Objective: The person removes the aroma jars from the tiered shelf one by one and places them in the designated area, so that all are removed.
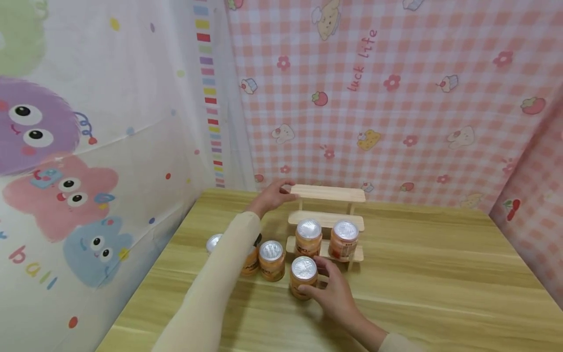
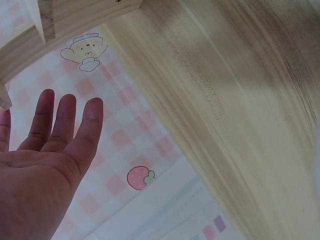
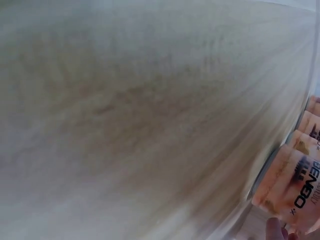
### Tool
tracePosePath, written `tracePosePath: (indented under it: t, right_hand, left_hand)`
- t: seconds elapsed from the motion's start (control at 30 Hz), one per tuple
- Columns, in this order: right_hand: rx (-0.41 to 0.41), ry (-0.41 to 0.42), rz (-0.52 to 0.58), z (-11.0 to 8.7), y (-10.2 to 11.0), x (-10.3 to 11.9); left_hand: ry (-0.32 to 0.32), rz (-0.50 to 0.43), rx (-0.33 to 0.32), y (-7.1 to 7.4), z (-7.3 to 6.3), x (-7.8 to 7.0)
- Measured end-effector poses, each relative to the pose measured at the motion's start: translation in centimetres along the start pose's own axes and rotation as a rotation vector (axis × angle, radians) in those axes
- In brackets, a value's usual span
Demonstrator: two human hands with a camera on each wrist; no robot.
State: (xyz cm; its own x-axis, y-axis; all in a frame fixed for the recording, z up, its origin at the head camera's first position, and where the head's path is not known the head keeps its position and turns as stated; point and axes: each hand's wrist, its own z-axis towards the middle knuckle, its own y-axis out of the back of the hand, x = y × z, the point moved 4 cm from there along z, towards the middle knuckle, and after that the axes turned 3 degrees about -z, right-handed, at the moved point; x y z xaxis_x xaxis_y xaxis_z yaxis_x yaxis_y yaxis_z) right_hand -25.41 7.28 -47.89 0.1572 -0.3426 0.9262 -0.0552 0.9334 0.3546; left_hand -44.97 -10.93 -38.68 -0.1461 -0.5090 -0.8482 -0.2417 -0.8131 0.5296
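In the head view, my right hand (image 1: 336, 293) grips an orange can (image 1: 302, 286) with a silver lid, thumb in front and fingers around its right side. Its label and a fingertip (image 3: 274, 229) show in the right wrist view. Just behind it, two similar cans (image 1: 309, 239) (image 1: 344, 242) stand on the lowest tier of a small three-tier wooden shelf (image 1: 327, 193). My left hand (image 1: 273, 196) holds the left end of the top tier between thumb and finger. In the left wrist view, its other fingers (image 2: 90, 127) are stretched out; the thumb is hidden.
Left of the shelf, more orange cans (image 1: 271, 261) (image 1: 249, 264) (image 1: 214, 241) stand on the wooden table (image 1: 440, 274), partly covered by my left sleeve (image 1: 220, 278). A pink checked cloth (image 1: 396, 122) hangs behind the table, and a white printed cloth (image 1: 145, 146) hangs at the left.
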Motion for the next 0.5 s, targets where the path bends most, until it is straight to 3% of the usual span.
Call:
tracePosePath:
  t: [0.27,0.5]
  right_hand:
    - [-0.03,-0.029,-0.022,-0.4,2.1,0.8]
    - [-0.057,-0.028,0.03,0.2,5.6,3.5]
  left_hand:
    - [-0.004,0.017,0.002,0.1,-0.2,0.0]
    - [0.01,0.017,0.002,0.1,0.1,0.2]
